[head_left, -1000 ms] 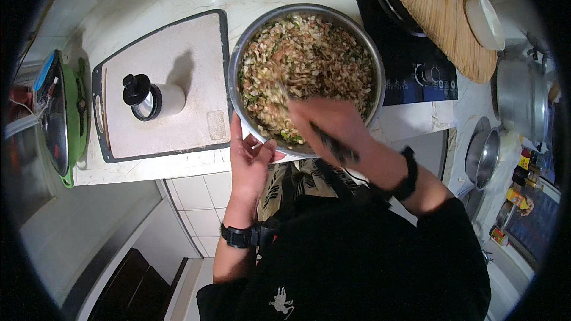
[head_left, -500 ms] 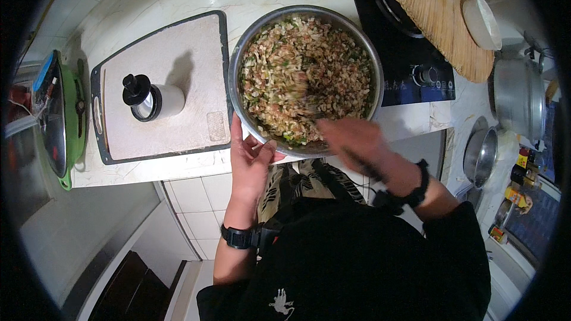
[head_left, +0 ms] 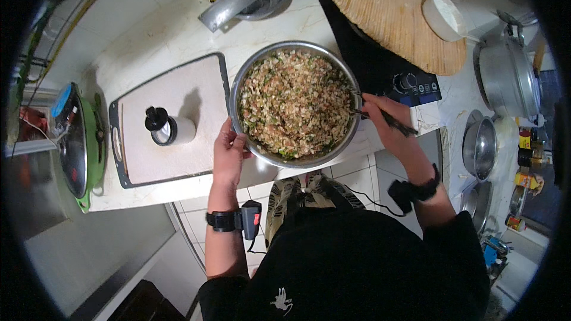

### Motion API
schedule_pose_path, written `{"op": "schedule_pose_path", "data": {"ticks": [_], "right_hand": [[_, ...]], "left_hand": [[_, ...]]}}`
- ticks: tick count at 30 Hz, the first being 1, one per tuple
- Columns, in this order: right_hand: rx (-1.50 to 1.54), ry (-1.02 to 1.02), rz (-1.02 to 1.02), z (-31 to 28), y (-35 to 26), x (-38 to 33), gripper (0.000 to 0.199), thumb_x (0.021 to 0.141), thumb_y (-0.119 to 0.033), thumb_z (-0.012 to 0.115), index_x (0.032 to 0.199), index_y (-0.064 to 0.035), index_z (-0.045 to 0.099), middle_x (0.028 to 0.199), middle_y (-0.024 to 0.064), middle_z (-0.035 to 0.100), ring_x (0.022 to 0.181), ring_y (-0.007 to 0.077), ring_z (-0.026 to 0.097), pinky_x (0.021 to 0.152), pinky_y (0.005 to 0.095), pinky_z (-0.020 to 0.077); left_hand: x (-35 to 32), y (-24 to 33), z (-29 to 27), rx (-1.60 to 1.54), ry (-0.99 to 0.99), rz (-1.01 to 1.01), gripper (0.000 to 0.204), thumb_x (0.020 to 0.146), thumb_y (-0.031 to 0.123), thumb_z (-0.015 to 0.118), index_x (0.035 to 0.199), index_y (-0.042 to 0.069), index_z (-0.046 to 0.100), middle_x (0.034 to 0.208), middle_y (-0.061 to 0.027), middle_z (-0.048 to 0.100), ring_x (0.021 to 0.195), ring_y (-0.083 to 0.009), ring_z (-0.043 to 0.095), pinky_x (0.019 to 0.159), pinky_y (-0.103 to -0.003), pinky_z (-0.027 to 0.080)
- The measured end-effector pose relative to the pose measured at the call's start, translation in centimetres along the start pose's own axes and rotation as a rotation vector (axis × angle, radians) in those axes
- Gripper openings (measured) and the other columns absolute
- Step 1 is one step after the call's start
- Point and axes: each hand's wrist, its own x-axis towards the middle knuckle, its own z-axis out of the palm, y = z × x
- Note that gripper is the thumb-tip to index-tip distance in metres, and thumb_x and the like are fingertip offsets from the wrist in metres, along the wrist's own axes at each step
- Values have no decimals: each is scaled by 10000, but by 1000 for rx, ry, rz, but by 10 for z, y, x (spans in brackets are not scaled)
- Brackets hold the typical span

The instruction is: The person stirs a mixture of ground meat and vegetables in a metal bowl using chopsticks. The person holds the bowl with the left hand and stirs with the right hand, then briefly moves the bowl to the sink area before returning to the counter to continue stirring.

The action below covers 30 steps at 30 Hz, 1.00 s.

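A wide steel mixing bowl (head_left: 234, 92) sits at the counter's front, filled with a chopped filling (head_left: 291, 101) of pale, pinkish and green bits. My left hand (head_left: 228, 153) grips the bowl's lower left rim, thumb on the near side. At the right rim, my right hand (head_left: 388, 123) is closed around dark chopsticks (head_left: 392, 122). Their tips reach over the rim to the edge of the filling. Left of the bowl lies a pale cutting board (head_left: 202, 101) with a dark border, and a white jar with a black lid (head_left: 172, 129) stands on it.
Behind the bowl, a cleaver (head_left: 238, 3) rests across a metal pan (head_left: 264, 6). A black cooktop (head_left: 380, 65) lies to the right, partly under a round straw mat (head_left: 386, 12) bearing a white bowl (head_left: 443, 16). A green lidded pan (head_left: 89, 142) stands far left, a large pot (head_left: 508, 80) far right.
My right hand, blurred over the filling before, has moved right to the bowl's rim with the chopsticks. The left hand still holds the rim. The whole view has shifted.
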Motion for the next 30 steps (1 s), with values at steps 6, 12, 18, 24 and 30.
{"op": "schedule_pose_path", "data": {"ticks": [6, 12, 18, 24, 30], "right_hand": [[298, 168, 96, 48, 49, 7, 158, 884, -104, 604, 984, 4, 660, 828, 80, 668, 740, 119, 615, 666, 239, 478], [191, 223, 142, 51, 65, 16, 126, 851, -117, 636, 858, 6, 658, 787, 95, 671, 719, 126, 632, 598, 253, 480], [544, 164, 129, 75, 31, 19, 53, 800, -55, 623, 797, -3, 615, 773, 63, 635, 666, 128, 597, 560, 281, 477], [118, -255, -582, 64, 6, -6, 107, 815, -48, 547, 712, -43, 572, 723, 115, 559, 600, 251, 568, 562, 336, 459], [195, 81, -237, 62, -2, 0, 56, 825, -42, 556, 823, -2, 595, 682, 158, 567, 605, 278, 562, 550, 370, 433]], "left_hand": [[-10, -14, 18, -31, -9, -30, 589, 877, 12, 455, 1419, 131, 259, 957, -84, 590, 726, -149, 588, 605, -276, 517], [-13, -19, 19, -97, -87, -35, 696, 881, -62, 423, 1453, 149, 86, 1008, -169, 586, 723, -208, 622, 594, -314, 552], [-13, -19, 19, -54, -80, -47, 678, 873, -57, 447, 1437, 121, 115, 965, -166, 591, 687, -205, 631, 570, -298, 551], [-12, -21, 23, -70, -99, 7, 495, 871, -41, 451, 1320, 99, 294, 950, -127, 589, 663, -187, 615, 542, -279, 540], [-5, -31, 18, -81, -129, -8, 718, 862, -67, 433, 1449, 129, 68, 956, -181, 586, 645, -210, 626, 541, -302, 550]]}}
